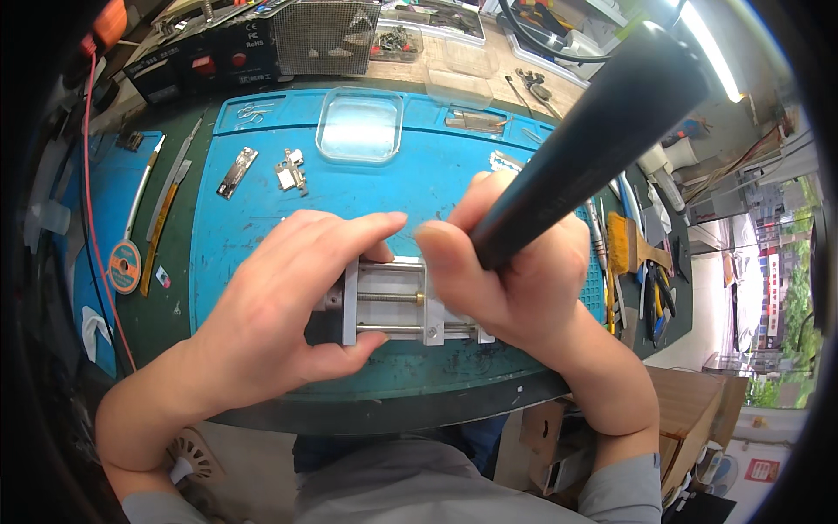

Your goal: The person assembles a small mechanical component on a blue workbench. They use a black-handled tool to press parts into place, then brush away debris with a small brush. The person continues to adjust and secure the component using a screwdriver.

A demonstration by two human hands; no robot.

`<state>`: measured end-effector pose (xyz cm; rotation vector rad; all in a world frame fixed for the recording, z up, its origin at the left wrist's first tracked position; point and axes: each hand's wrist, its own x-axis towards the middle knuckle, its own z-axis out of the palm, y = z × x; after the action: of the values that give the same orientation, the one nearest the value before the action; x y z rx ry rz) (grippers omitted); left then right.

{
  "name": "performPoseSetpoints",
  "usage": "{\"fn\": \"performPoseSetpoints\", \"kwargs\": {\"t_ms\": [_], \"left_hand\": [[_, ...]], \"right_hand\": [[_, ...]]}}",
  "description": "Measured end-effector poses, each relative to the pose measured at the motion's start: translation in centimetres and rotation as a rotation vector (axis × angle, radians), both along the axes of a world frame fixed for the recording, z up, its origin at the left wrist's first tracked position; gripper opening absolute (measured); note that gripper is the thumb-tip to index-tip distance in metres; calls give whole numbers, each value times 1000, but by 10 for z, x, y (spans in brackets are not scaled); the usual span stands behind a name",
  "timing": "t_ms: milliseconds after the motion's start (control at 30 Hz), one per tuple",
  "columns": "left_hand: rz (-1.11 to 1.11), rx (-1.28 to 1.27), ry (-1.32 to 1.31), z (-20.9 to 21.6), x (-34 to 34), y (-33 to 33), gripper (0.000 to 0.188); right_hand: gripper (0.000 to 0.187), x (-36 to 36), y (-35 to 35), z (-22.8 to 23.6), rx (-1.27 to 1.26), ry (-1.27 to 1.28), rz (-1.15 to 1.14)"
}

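A small metal slide frame [393, 301], with two smooth rods and a threaded screw running between end plates, lies on the blue mat [253, 218] near the table's front edge, at about six o'clock on the mat. The left hand [288, 297] clamps it from the nine o'clock side, thumb under and fingers [367, 229] over the top, seemingly to keep it from shifting. The right hand [515, 279] comes in from three o'clock with its fingers closed around a thick black tool handle [594, 131] that points up toward one o'clock, its tip hidden at the frame. A clear plastic tray [360, 127] sits at twelve o'clock, small metal brackets [291, 170] at eleven, and a brush [624, 244] at three.
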<state>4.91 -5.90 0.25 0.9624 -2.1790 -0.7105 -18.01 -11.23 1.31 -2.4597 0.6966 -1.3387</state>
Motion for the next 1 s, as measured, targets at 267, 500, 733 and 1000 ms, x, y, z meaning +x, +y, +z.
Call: {"fn": "performPoseSetpoints", "kwargs": {"t_ms": [267, 500, 733, 1000], "left_hand": [[9, -75, 35, -5, -3, -1, 83], [23, -65, 28, -4, -3, 1, 82], [12, -35, 22, -4, -1, 1, 84], [6, -27, 3, -2, -1, 1, 85]], "right_hand": [[23, -2, 1, -2, -24, 22, 5], [22, -2, 1, -3, -48, 37, 13], [23, -6, 1, -3, -56, 119, 18], [23, -6, 2, -4, -47, 125, 18]]}}
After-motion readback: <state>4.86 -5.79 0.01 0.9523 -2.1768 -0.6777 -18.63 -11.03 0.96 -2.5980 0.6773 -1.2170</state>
